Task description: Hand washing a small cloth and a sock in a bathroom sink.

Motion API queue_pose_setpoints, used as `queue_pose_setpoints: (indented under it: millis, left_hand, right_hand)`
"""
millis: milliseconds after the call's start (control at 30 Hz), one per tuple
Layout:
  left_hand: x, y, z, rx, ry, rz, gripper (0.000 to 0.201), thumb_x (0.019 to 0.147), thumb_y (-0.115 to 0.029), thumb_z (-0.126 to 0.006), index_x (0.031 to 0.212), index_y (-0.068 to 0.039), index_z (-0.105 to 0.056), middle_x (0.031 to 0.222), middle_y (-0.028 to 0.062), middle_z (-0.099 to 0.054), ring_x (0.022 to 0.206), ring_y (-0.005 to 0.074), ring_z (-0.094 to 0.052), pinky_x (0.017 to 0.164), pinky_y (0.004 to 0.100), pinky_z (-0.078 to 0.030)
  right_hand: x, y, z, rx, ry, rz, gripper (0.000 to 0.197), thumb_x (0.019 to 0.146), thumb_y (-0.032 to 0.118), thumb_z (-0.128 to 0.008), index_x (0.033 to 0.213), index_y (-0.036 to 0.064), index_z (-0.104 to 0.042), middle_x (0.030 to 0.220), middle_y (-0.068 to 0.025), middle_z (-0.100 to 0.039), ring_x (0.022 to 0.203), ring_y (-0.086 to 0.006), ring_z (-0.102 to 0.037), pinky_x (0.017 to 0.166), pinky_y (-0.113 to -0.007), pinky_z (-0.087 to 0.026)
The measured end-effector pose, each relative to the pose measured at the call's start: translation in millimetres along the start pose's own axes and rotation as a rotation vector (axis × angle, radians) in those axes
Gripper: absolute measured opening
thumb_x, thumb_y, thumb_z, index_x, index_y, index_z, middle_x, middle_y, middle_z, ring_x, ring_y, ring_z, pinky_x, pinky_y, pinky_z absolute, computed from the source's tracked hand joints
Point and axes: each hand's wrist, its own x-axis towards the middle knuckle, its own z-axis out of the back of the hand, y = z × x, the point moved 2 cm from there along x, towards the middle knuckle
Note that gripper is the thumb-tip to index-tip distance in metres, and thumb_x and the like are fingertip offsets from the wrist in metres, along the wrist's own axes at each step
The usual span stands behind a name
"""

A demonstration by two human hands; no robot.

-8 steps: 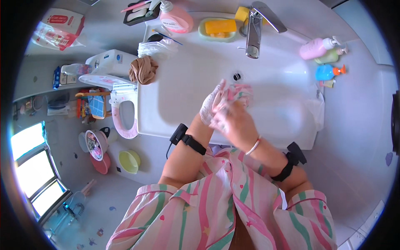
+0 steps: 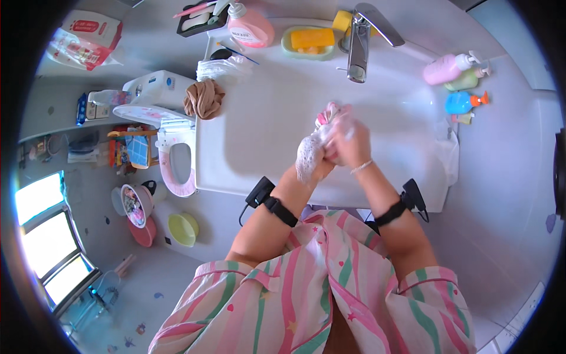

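Note:
Over the white washbasin (image 2: 259,141), my two hands meet around a small soapy cloth (image 2: 331,113), white with pink stripes. White foam coats the back of my left hand (image 2: 312,158), which is closed on the cloth's near part. My right hand (image 2: 352,143) presses against the cloth from the right with curled fingers, somewhat smeared by motion. The bunched end of the cloth sticks out beyond both hands, while the rest is hidden between them.
A chrome tap (image 2: 358,50) overhangs the basin. An orange soap bar (image 2: 312,39) lies in a green dish. Pump bottles (image 2: 448,68) line the right rim; a pink bottle (image 2: 250,26) and brown cloth (image 2: 204,99) sit left. A toilet (image 2: 177,156) stands beside the basin.
My right hand has moved from across my left hand to its right side, and the two forearms have drawn apart. The cloth has shifted slightly left and away from me.

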Motion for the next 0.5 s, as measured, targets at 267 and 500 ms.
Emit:
queue_pose_setpoints:
  millis: [267,500]
  left_hand:
    - [-1,-18,43,0.298,-0.005,-0.28,0.038,0.099,-0.025,-0.051,0.135,-0.012,-0.049,0.12,0.0072,-0.061,0.105,0.0185,-0.06,0.092,0.0375,-0.049]
    - [-8,-13,-13,-0.159,-0.356,-0.12,0.034,0.102,-0.033,-0.046,0.126,-0.011,-0.056,0.118,0.0074,-0.063,0.11,0.0205,-0.06,0.096,0.0349,-0.049]
  right_hand:
    - [-44,80,-13,-0.002,-0.153,0.631,0.019,0.074,0.025,-0.075,0.08,0.0095,-0.066,0.085,-0.0129,-0.065,0.084,-0.0342,-0.062,0.078,-0.047,-0.05]
    - [-4,24,4,-0.032,-0.289,0.308,0.016,0.08,0.022,-0.069,0.087,0.0072,-0.066,0.094,-0.0162,-0.064,0.094,-0.0348,-0.06,0.084,-0.045,-0.048]
